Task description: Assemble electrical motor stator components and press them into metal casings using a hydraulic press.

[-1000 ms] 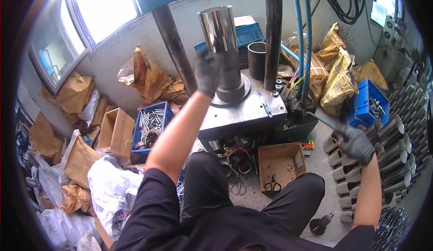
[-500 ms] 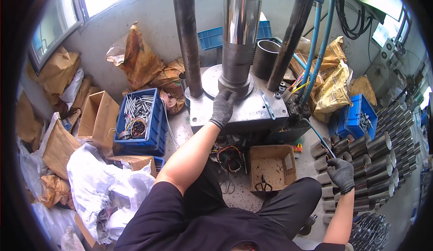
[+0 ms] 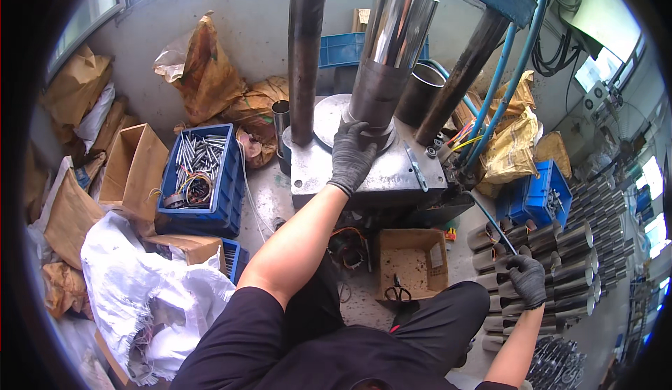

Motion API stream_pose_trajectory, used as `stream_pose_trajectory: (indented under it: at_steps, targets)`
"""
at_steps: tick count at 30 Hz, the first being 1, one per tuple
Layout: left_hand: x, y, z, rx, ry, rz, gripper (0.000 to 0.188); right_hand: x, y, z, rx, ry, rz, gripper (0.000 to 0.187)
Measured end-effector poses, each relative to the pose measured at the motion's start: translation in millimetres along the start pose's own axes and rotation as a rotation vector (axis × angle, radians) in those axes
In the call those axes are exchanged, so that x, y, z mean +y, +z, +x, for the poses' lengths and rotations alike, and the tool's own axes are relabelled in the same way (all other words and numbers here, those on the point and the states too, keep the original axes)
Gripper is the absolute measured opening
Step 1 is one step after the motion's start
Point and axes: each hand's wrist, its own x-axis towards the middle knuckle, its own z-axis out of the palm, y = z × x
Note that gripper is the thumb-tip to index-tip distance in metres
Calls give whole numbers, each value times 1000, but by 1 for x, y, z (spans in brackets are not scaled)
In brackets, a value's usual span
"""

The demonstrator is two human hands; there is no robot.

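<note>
On the round plate of a press table (image 3: 311,176) stands a tall metal cylinder (image 3: 392,47), polished on its upper part and dull grey below. My gloved left hand (image 3: 353,155) grips the cylinder's thick lower collar from the near side, its fingers curled over it. A thin metal lever (image 3: 492,220) slants down from the press's right side. Round the lever's lower end, my gloved right hand (image 3: 526,279) is closed. A small knife-like tool with a pale blue handle (image 3: 415,167) lies on the table, right of the cylinder.
Two dark posts (image 3: 306,61) flank the cylinder. Blue hoses (image 3: 505,96) run along the right. Left stands a blue crate (image 3: 203,180) of metal rods; a cardboard box (image 3: 413,260) with scissors (image 3: 397,292) sits below. Metal tubes (image 3: 577,239) are stacked at right.
The view has shifted and tilted. My left hand sits a little higher and fuller against the collar. My right hand stays on the lever, with little movement.
</note>
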Motion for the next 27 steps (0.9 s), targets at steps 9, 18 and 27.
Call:
stream_pose_trajectory:
  at_steps: [9,18,27]
  targets:
    - [6,6,-2,-8,-62,131,67,-19,-12,6,-117,56,146,7]
    - [7,3,-2,-41,-88,118,65,1,2,10,91,19,83,17]
    - [1,5,-3,-39,-92,96,55,6,5,10,147,-48,-56,18]
